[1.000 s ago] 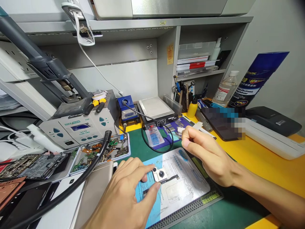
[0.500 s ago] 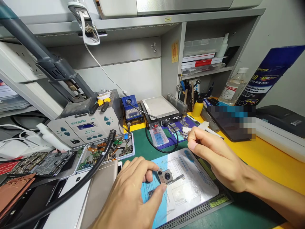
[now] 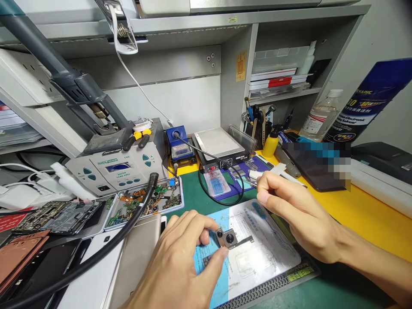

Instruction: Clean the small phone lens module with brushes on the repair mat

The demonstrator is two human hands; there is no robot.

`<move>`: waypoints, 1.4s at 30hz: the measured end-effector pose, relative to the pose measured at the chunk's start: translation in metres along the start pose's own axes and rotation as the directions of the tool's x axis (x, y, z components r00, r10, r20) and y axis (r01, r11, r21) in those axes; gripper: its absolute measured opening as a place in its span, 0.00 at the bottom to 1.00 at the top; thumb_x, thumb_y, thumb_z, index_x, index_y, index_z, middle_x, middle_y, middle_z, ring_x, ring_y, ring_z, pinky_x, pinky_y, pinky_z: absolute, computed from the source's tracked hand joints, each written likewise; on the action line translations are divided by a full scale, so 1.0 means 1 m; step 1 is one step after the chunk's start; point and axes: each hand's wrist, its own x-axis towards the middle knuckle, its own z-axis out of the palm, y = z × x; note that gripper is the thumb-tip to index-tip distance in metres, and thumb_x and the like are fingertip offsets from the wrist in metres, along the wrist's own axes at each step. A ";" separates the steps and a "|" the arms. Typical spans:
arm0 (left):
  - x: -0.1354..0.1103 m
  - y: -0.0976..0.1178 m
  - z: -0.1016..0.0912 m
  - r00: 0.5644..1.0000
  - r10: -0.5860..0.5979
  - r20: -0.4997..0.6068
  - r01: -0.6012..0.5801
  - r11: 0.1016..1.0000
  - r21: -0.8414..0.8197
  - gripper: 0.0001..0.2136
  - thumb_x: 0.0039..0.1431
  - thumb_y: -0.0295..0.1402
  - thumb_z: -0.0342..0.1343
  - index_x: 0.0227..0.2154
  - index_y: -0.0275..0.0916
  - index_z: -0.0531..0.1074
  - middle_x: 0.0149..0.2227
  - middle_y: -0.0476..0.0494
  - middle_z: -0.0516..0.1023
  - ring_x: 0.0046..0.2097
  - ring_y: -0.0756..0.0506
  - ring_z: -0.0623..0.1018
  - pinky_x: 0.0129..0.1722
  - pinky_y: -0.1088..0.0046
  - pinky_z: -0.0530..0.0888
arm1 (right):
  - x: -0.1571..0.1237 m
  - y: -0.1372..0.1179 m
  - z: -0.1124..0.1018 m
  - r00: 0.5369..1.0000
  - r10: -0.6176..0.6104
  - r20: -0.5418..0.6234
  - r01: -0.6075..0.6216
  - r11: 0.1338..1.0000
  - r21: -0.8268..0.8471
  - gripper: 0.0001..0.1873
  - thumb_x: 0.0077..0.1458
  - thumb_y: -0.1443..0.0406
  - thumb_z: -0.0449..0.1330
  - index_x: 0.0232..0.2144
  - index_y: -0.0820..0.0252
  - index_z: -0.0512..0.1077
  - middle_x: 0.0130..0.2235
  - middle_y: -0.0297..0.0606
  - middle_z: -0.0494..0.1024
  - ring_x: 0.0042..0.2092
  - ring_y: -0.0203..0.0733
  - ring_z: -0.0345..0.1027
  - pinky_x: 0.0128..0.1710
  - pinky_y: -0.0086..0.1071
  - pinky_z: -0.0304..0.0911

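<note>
My left hand (image 3: 180, 262) pinches a small dual-lens camera module (image 3: 227, 238) between thumb and fingertips. The module, with its thin flex cable trailing to the right, rests on a white-and-blue printed sheet (image 3: 257, 253). My right hand (image 3: 296, 214) hovers just right of the sheet with its fingers curled shut around a white swab-like tool (image 3: 283, 171) that points away to the upper right. The two hands are about a hand's width apart.
A rework station (image 3: 119, 165), a tray of circuit boards (image 3: 144, 201), a black hose (image 3: 106, 249) and phone parts (image 3: 51, 216) lie to the left. A hot plate (image 3: 219, 146), tool holder (image 3: 257, 122), yellow bottle (image 3: 270, 143), solvent bottle (image 3: 320, 116) and blue can (image 3: 370, 98) stand behind.
The view has drifted so everything sits a little further right and lower. My left hand keeps its pinch on the camera module, and my right hand still holds the white tool.
</note>
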 end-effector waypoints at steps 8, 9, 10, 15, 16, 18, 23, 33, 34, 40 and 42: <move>0.001 0.000 -0.001 1.000 -0.007 -0.009 0.006 1.000 -0.002 0.07 0.57 0.29 0.57 0.38 0.44 0.69 0.31 0.52 0.71 0.34 0.46 0.73 0.35 0.68 0.69 | 0.000 -0.001 0.000 1.000 0.016 0.023 -0.016 1.000 -0.002 0.15 0.69 0.63 0.47 0.27 0.55 0.57 0.27 0.29 0.61 0.29 0.38 0.53 0.28 0.32 0.53; 0.000 0.000 -0.001 1.000 -0.006 -0.006 0.006 1.000 -0.006 0.07 0.57 0.29 0.57 0.39 0.45 0.69 0.31 0.52 0.71 0.35 0.46 0.73 0.35 0.67 0.69 | 0.000 -0.001 0.000 1.000 0.018 0.025 -0.018 1.000 0.001 0.15 0.69 0.63 0.47 0.27 0.55 0.57 0.27 0.29 0.61 0.29 0.38 0.53 0.28 0.32 0.53; 0.000 0.000 0.000 1.000 -0.001 -0.003 0.001 1.000 -0.011 0.07 0.57 0.29 0.57 0.39 0.45 0.69 0.31 0.52 0.70 0.34 0.46 0.73 0.35 0.67 0.68 | 0.000 -0.001 0.000 0.999 0.019 0.025 -0.019 1.000 0.004 0.15 0.69 0.63 0.47 0.27 0.55 0.57 0.27 0.29 0.61 0.29 0.38 0.53 0.28 0.32 0.53; -0.002 -0.003 0.004 0.999 -0.021 -0.028 0.020 0.999 -0.040 0.07 0.58 0.30 0.56 0.40 0.45 0.70 0.31 0.51 0.70 0.35 0.46 0.73 0.36 0.67 0.68 | 0.000 0.000 0.000 1.000 0.014 0.024 -0.014 1.000 0.009 0.15 0.68 0.64 0.47 0.27 0.55 0.56 0.27 0.30 0.61 0.29 0.38 0.53 0.28 0.32 0.53; -0.003 -0.004 0.005 0.999 -0.019 -0.034 0.017 0.999 -0.040 0.07 0.58 0.30 0.57 0.40 0.45 0.70 0.31 0.51 0.70 0.35 0.46 0.73 0.36 0.67 0.68 | 0.000 0.000 0.000 1.000 0.012 0.024 -0.012 1.000 0.008 0.15 0.68 0.64 0.47 0.27 0.55 0.56 0.27 0.30 0.61 0.29 0.38 0.53 0.28 0.33 0.53; -0.003 -0.007 0.005 1.000 0.010 -0.029 -0.011 0.999 -0.031 0.07 0.58 0.31 0.57 0.41 0.44 0.71 0.31 0.51 0.70 0.34 0.46 0.73 0.36 0.68 0.68 | 0.001 -0.001 0.000 1.000 0.015 0.022 -0.015 1.000 0.005 0.15 0.68 0.64 0.47 0.27 0.55 0.56 0.27 0.31 0.62 0.29 0.39 0.54 0.28 0.33 0.53; -0.001 -0.007 0.003 0.999 0.043 -0.013 -0.043 0.999 -0.010 0.07 0.59 0.32 0.57 0.41 0.44 0.72 0.30 0.51 0.70 0.34 0.46 0.74 0.35 0.67 0.68 | 0.001 -0.001 0.000 0.999 0.019 0.028 -0.019 1.000 0.006 0.15 0.68 0.63 0.47 0.27 0.55 0.56 0.27 0.31 0.62 0.29 0.39 0.54 0.28 0.33 0.53; -0.003 -0.005 0.004 1.000 0.008 -0.029 -0.009 0.999 -0.034 0.07 0.58 0.31 0.57 0.40 0.45 0.71 0.30 0.52 0.69 0.34 0.46 0.72 0.36 0.68 0.67 | 0.000 -0.001 0.000 0.999 0.023 0.048 -0.024 0.999 0.024 0.15 0.69 0.63 0.46 0.27 0.55 0.56 0.28 0.30 0.61 0.29 0.38 0.53 0.28 0.33 0.53; -0.003 -0.004 0.004 0.999 -0.012 -0.037 0.010 0.999 -0.041 0.06 0.58 0.31 0.57 0.39 0.45 0.70 0.30 0.53 0.69 0.34 0.46 0.72 0.36 0.68 0.67 | 0.001 -0.002 0.000 0.999 0.022 0.048 -0.024 0.999 0.026 0.15 0.69 0.63 0.46 0.27 0.55 0.56 0.28 0.30 0.61 0.29 0.38 0.53 0.28 0.33 0.53; 0.000 -0.003 0.002 1.000 -0.016 0.005 0.016 1.000 -0.025 0.06 0.59 0.32 0.57 0.40 0.45 0.69 0.30 0.53 0.69 0.33 0.46 0.72 0.35 0.68 0.67 | 0.001 -0.002 0.001 0.998 0.017 0.053 -0.019 0.999 0.029 0.15 0.68 0.64 0.46 0.27 0.56 0.56 0.27 0.29 0.60 0.29 0.37 0.53 0.28 0.33 0.52; 0.000 -0.005 0.002 1.000 -0.016 0.018 0.017 1.000 -0.017 0.06 0.59 0.32 0.57 0.40 0.45 0.69 0.30 0.52 0.69 0.33 0.46 0.72 0.34 0.68 0.67 | 0.001 -0.002 0.001 0.999 0.014 0.050 -0.015 0.999 0.033 0.15 0.68 0.64 0.47 0.27 0.55 0.56 0.27 0.29 0.60 0.29 0.37 0.53 0.28 0.32 0.53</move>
